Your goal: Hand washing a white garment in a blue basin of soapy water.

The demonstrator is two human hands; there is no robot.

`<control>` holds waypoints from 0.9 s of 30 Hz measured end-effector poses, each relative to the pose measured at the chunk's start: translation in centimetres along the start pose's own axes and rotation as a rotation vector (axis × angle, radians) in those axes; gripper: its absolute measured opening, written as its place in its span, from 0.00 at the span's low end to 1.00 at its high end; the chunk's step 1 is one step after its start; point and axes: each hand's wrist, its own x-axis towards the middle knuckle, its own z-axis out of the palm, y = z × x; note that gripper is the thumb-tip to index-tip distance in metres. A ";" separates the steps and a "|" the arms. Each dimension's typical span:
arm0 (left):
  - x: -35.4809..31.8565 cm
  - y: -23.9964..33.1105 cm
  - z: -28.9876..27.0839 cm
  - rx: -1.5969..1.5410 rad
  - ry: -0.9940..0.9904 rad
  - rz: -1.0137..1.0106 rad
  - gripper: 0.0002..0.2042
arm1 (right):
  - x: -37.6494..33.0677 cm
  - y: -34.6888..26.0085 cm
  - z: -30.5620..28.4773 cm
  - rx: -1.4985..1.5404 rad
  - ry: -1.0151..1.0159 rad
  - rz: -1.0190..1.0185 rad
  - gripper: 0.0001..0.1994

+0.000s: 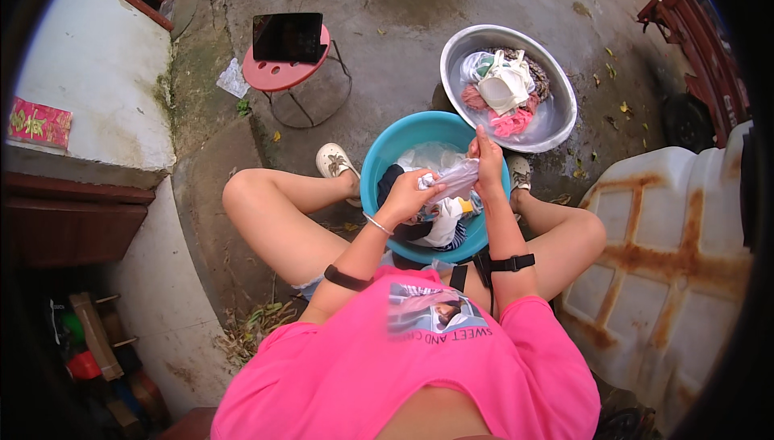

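Between my knees stands a round blue plastic basin with water and clothes in it. Above it I hold a pale, wet piece of cloth, stretched between both hands; its exact kind I cannot make out. My left hand is closed round one bunched end. The other end is gripped by my right hand, thumb upward. Beneath the cloth lie white, striped and yellow-marked clothes and a dark garment at the basin's left side.
A metal basin with white and pink laundry stands beyond, to the right. Farther left, a red stool carries a black tablet. A large rust-streaked white container is close on my right, a white wall on the left.
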 end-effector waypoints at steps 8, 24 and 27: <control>1.1 -1.9 -0.5 -0.690 0.211 -0.228 0.21 | -9.1 -0.1 7.0 -0.836 -0.762 -0.993 0.18; 0.6 -5.8 -0.1 -1.193 -0.190 -0.057 0.13 | -7.0 2.0 6.3 -0.918 -0.361 -1.162 0.16; 0.1 -1.0 1.7 -0.549 0.219 -0.248 0.16 | -5.0 0.7 5.1 -0.873 -0.239 -0.890 0.16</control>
